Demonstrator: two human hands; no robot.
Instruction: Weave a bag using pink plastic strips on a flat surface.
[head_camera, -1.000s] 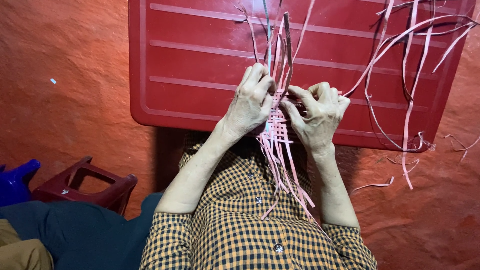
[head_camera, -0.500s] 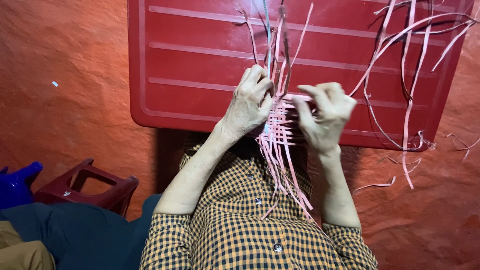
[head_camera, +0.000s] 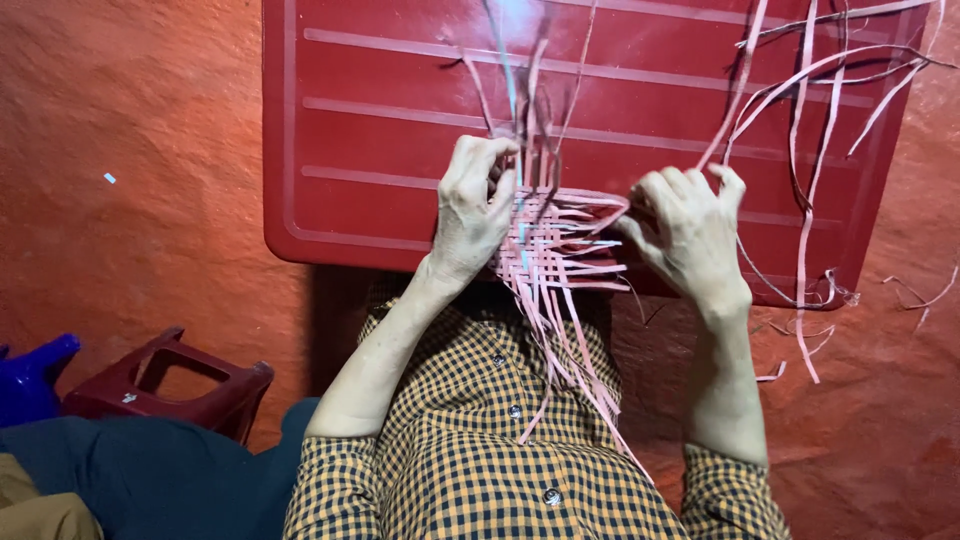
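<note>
Both hands pinch woven mat (head_camera: 555, 245): L grip (head_camera: 478, 205) clamps edge, R grip (head_camera: 685, 220) pulls strip (head_camera: 760, 105).

My red plastic table (head_camera: 380, 130) with raised ribs ahead of me, rough reddish floor (head_camera: 130, 200) all around it, a dark red stool (head_camera: 170, 385) below and left of the table, a blue plastic object (head_camera: 30, 380) just beyond the stool, warm reddish light everywhere.

woven pink strip mat (head_camera: 548, 240) | partly woven | loose ends trailing
</note>
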